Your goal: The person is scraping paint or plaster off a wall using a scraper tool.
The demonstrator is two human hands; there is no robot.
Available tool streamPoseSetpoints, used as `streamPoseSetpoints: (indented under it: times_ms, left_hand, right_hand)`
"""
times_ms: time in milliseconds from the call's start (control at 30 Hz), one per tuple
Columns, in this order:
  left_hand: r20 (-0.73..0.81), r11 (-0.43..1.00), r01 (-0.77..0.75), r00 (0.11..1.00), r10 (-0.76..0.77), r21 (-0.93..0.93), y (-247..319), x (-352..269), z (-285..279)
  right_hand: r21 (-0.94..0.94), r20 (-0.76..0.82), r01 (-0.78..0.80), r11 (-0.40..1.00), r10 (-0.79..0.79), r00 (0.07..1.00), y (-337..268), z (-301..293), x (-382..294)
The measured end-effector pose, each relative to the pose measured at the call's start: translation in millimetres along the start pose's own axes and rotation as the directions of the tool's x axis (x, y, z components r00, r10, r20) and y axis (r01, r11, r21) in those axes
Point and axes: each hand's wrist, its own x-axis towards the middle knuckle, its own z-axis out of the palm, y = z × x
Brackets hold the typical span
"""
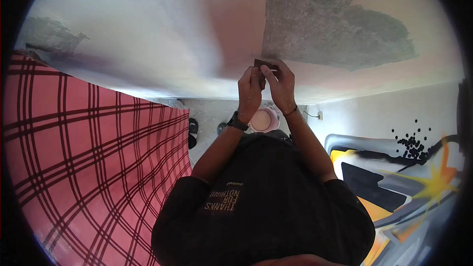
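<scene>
Both of my hands meet in front of the wall (236, 37), close to the lower left corner of a rough grey patch (325, 26). A small dark flat piece, perhaps sandpaper (263, 63), is between them. My left hand (250, 88) has its fingers closed around the piece's lower left part. My right hand (281, 81) grips its right side, with the thumb pressed on its face. Below the hands, a round bucket (275, 112) with pale liquid stands on the floor, partly hidden by my forearms and shirt.
A pink plaid surface (99, 147) rises on the left. Dark sandals (193, 126) lie on the floor beside it. On the right are a wall socket (320, 115) with a cable and a wall painted with graffiti (391, 177). Another grey patch (51, 35) marks the wall's far left.
</scene>
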Motion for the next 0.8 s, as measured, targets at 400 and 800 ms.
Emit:
streamPoseSetpoints:
  times_ms: [400,800]
  left_hand:
    - [-0.169,0.994,-0.092,0.980,0.102,0.064,19,17,-41]
    - [-0.268,0.994,-0.103,0.958,0.107,0.029,29,15,-41]
  right_hand:
    - [-0.074,-0.230,-0.093,0.993,0.074,0.970,-3,81,1]
    - [-0.044,-0.300,-0.114,0.993,0.095,0.949,1,83,-11]
